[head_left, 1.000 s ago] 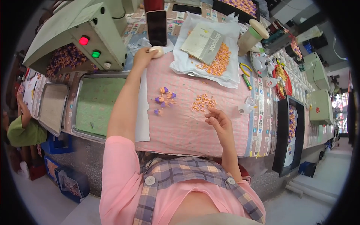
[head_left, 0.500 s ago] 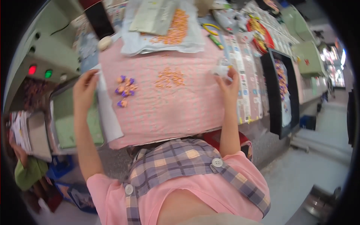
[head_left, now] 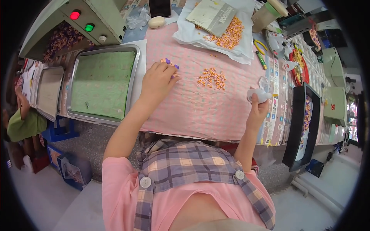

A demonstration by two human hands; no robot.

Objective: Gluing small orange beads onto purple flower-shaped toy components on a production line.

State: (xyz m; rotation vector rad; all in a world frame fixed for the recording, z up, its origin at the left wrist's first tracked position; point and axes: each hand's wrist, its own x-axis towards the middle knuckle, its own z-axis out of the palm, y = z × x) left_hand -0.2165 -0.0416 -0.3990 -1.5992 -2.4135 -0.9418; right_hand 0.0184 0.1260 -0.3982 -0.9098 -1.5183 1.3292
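my left hand (head_left: 157, 80) partly covers small purple-and-orange pieces (head_left: 168, 61) on the pink checked cloth (head_left: 200, 111); my right hand (head_left: 259, 111) holds a translucent white needle-tipped squeeze bottle (head_left: 260, 94).

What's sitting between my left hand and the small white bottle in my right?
The head view shows a scatter of small orange pieces on the pink cloth between your left hand and the white bottle.

Small-parts workshop, pink cloth (head_left: 185, 111) lying over a table (head_left: 272, 117), boxy machine (head_left: 104, 19) with red and green lights (head_left: 75, 14) standing left of the cloth, tiny orange pieces (head_left: 212, 79) piling on it, black tray (head_left: 291, 154) of parts (head_left: 307, 113) resting to its right
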